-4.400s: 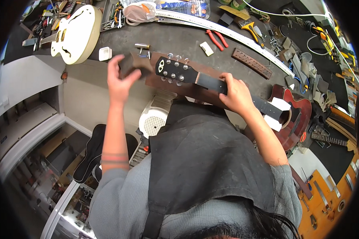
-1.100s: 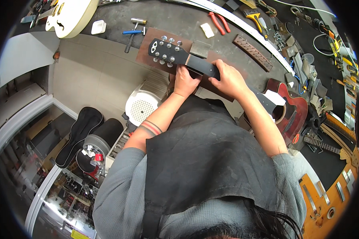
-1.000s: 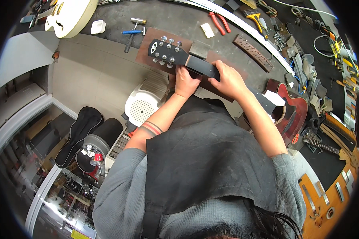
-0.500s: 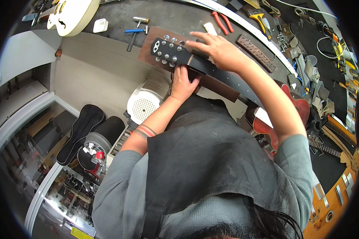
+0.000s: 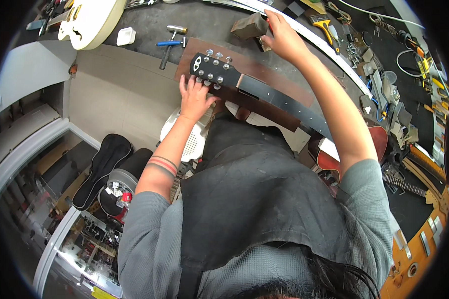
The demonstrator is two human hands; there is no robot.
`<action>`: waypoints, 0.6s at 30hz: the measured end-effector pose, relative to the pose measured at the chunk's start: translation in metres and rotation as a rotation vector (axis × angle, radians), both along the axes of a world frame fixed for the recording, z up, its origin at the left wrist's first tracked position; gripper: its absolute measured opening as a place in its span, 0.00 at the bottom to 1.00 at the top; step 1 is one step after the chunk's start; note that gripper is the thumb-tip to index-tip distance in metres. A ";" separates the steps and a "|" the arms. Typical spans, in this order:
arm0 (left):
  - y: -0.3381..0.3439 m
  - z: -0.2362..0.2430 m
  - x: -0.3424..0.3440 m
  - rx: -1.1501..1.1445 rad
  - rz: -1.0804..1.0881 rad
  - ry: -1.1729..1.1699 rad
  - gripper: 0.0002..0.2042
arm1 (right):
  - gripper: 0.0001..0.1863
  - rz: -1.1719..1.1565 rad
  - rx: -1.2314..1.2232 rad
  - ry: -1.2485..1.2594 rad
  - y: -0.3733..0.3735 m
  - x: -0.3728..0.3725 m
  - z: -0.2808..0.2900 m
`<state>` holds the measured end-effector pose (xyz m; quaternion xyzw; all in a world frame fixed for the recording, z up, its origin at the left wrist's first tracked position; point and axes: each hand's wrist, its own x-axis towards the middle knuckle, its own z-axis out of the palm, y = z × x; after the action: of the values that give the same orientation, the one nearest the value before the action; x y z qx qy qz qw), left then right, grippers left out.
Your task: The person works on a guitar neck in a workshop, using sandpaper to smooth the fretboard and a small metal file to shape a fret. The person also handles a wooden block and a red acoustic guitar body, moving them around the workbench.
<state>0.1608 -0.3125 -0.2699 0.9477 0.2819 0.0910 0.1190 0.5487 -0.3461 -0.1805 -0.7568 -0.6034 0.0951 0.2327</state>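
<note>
My left hand (image 5: 194,102), fingers spread, touches the near-side tuners at the black headstock (image 5: 214,70) of a guitar. Its dark fretboard (image 5: 294,108) slants rightward over a brown board (image 5: 189,50) toward a red guitar body (image 5: 376,142), partly hidden by my right arm and apron, with white paper (image 5: 329,149) on it. My right hand (image 5: 287,42) grips a dark, worn block (image 5: 247,27) above the bench, beyond the neck; my fingertips at its far side are partly hidden.
A cream guitar (image 5: 87,22), white container (image 5: 126,36) and hammer with blue item (image 5: 168,43) line the back left. A long white rail (image 5: 349,70), yellow-handled tool (image 5: 324,30) and tool clutter fill the right. A black case (image 5: 100,169) stands at lower left.
My right hand has left the fretboard and carried the block up and away from beside the neck. My left hand has slid left from under the neck to the tuners.
</note>
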 end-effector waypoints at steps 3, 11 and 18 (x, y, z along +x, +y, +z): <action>0.020 0.000 -0.019 -0.043 0.194 0.116 0.49 | 0.31 0.036 0.016 -0.037 -0.055 -0.038 0.049; 0.060 0.021 -0.010 -0.159 0.242 0.227 0.67 | 0.44 0.059 -0.407 -0.081 -0.115 -0.129 0.041; 0.065 0.020 -0.002 -0.208 0.250 0.160 0.65 | 0.35 0.018 -0.343 -0.041 -0.101 -0.112 0.049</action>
<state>0.1584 -0.2474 -0.2503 0.8920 0.4141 -0.0004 0.1810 0.4362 -0.4470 -0.1317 -0.7818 -0.5896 0.1833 0.0867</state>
